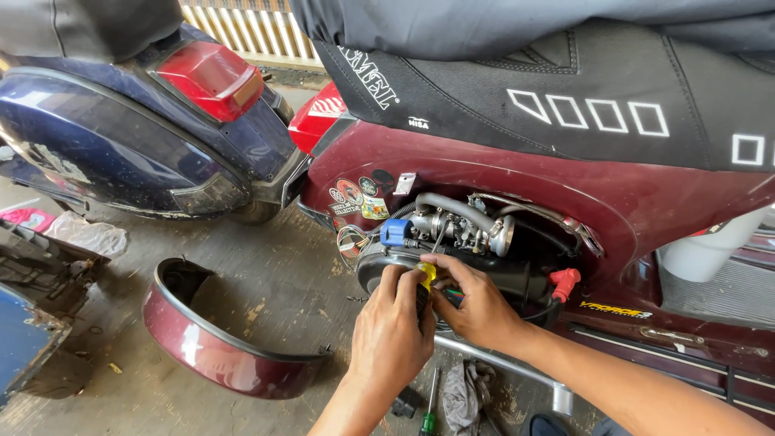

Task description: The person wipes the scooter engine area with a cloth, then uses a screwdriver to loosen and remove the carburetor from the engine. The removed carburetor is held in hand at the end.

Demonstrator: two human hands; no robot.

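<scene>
A maroon scooter (613, 202) stands with its side panel off, and its engine bay shows a metal carburettor (460, 226), a blue cap (395, 232) and a red spark-plug cap (564, 283). My left hand (391, 331) and my right hand (476, 303) meet just below the carburettor. Both grip a screwdriver with a yellow and black handle (425, 278), its tip pointing up into the engine. The shaft is hidden behind my fingers.
The removed maroon side panel (218, 351) lies on the concrete floor at left. A dark blue scooter (137, 121) is parked behind it. A green-handled screwdriver (429, 408), a grey rag (464, 396) and a metal kick lever (517, 371) lie under my hands.
</scene>
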